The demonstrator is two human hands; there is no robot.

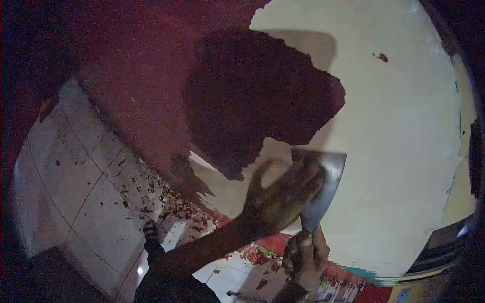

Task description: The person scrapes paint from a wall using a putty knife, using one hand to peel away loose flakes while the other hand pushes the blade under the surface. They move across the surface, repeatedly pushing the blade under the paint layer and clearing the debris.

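A wide metal scraper blade [331, 184] lies near a pale surface [394, 131] at the centre right. My right hand [305, 252] is wrapped round its handle below the blade. My left hand [283, 197] rests with its fingers on the left part of the blade, the thumb spread apart from them. Dark red coating [146, 76] covers the surface to the left and top, with a ragged edge against the pale area. A dark shadow falls over part of the red and pale areas.
Light floor tiles [76, 177] show at the lower left, strewn with red flakes [177, 202]. More flakes lie by the surface's lower edge. A small red bit [382, 57] sits on the pale area. A dark striped object [444, 252] is at the lower right.
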